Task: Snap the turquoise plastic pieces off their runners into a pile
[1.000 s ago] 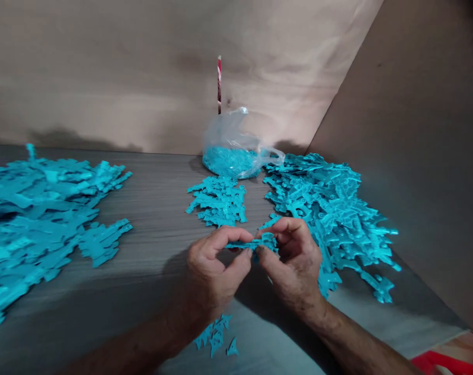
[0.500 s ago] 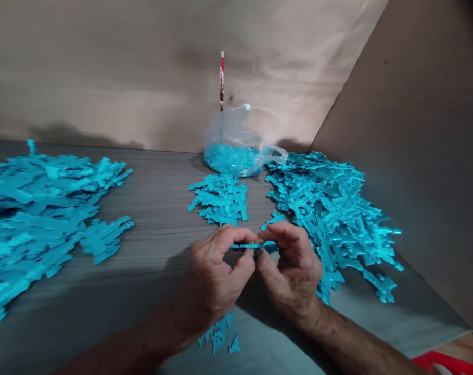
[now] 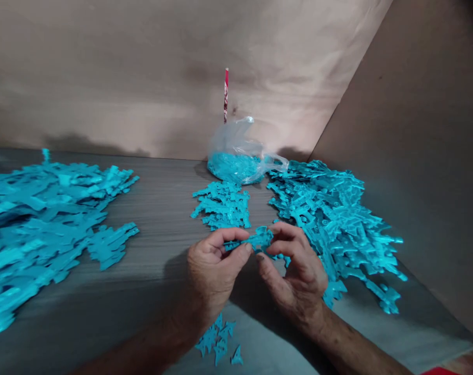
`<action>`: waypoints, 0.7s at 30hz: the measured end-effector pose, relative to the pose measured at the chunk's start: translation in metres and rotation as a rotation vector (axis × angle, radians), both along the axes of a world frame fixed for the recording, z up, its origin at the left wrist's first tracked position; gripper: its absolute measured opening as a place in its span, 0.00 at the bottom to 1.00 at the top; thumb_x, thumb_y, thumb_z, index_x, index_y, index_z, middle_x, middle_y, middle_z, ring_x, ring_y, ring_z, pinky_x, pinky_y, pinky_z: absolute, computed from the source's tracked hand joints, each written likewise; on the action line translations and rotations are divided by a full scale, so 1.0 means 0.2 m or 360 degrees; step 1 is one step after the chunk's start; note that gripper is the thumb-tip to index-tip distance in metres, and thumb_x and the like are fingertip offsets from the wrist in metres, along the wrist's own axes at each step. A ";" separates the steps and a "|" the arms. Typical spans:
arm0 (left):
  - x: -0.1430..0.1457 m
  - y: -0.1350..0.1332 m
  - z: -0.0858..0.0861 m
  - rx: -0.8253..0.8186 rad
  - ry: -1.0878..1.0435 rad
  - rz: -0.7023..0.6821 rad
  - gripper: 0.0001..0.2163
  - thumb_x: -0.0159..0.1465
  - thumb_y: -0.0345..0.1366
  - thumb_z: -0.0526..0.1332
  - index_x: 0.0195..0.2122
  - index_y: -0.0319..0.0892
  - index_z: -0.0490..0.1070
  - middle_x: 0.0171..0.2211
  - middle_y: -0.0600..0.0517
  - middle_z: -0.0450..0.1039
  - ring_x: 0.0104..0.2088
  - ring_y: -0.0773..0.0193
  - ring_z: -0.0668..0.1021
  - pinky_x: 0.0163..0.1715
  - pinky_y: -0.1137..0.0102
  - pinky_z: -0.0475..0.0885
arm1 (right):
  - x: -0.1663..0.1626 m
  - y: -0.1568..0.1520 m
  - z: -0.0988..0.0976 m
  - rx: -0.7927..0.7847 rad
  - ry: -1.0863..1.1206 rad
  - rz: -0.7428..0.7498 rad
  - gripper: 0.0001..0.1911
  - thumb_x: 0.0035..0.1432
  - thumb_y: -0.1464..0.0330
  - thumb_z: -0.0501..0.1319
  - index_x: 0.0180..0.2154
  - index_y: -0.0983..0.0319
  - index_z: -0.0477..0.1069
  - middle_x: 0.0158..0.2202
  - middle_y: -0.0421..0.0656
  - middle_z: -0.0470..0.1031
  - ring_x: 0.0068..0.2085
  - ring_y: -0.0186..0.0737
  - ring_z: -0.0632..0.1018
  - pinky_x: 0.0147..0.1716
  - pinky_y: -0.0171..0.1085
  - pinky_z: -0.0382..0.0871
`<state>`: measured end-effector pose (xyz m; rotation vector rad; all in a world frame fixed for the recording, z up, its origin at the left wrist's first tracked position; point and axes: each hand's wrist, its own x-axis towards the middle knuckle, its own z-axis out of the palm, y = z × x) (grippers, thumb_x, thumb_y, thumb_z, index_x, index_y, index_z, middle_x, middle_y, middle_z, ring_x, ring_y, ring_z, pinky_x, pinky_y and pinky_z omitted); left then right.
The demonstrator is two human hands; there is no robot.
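Between thumb and fingers, my left hand (image 3: 216,263) pinches a flat turquoise plastic piece (image 3: 260,238) with a notched outline. Just right of that piece is my right hand (image 3: 294,273), its thumb and fingers apart; the fingertips are close to the piece's right end, and I cannot tell whether they touch it. Beneath my hands, toward the near edge, lie several small pointed turquoise bits (image 3: 220,338). Beyond my hands a small heap of flat turquoise pieces (image 3: 224,204) rests on the grey table (image 3: 158,219).
A large pile of turquoise pieces (image 3: 37,224) spreads on the left, and another pile (image 3: 330,208) on the right. At the back stands a clear plastic bag (image 3: 236,161) holding turquoise pieces, with a red-and-white stick (image 3: 226,94) upright behind it. Brown panels (image 3: 103,78) enclose the back and right.
My right thumb and fingers have opened away from the piece. The piece, seen edge-on before, now shows its flat face in my left hand. The whole view has shifted slightly.
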<state>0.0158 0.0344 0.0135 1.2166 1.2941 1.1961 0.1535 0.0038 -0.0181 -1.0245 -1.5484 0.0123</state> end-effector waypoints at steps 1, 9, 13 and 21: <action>0.00 0.00 0.00 0.0023 0.0016 0.0018 0.07 0.48 0.33 0.68 0.29 0.42 0.79 0.18 0.56 0.73 0.18 0.69 0.71 0.18 0.75 0.66 | 0.00 0.00 0.01 0.0016 -0.0091 -0.0025 0.11 0.54 0.77 0.65 0.38 0.58 0.70 0.46 0.47 0.73 0.45 0.44 0.77 0.42 0.44 0.74; -0.03 -0.07 -0.02 0.0487 0.0271 0.0059 0.03 0.54 0.33 0.66 0.29 0.45 0.79 0.26 0.55 0.80 0.27 0.64 0.79 0.28 0.73 0.72 | -0.01 0.00 0.01 0.0034 -0.0264 -0.0157 0.08 0.58 0.76 0.63 0.38 0.58 0.71 0.46 0.49 0.74 0.44 0.44 0.77 0.38 0.44 0.75; -0.03 -0.08 -0.02 0.0597 0.0278 0.0045 0.04 0.55 0.30 0.65 0.28 0.46 0.78 0.28 0.56 0.81 0.31 0.65 0.81 0.34 0.73 0.74 | 0.00 -0.02 0.03 0.0069 -0.0339 -0.0174 0.08 0.58 0.76 0.63 0.38 0.58 0.71 0.46 0.50 0.74 0.46 0.47 0.77 0.42 0.49 0.75; -0.01 -0.08 0.00 0.0430 0.0288 0.0091 0.02 0.53 0.32 0.66 0.27 0.45 0.78 0.22 0.56 0.78 0.20 0.68 0.75 0.21 0.75 0.69 | -0.02 -0.01 0.04 0.0082 -0.0384 -0.0251 0.08 0.57 0.77 0.63 0.35 0.57 0.70 0.48 0.49 0.73 0.50 0.48 0.75 0.49 0.54 0.72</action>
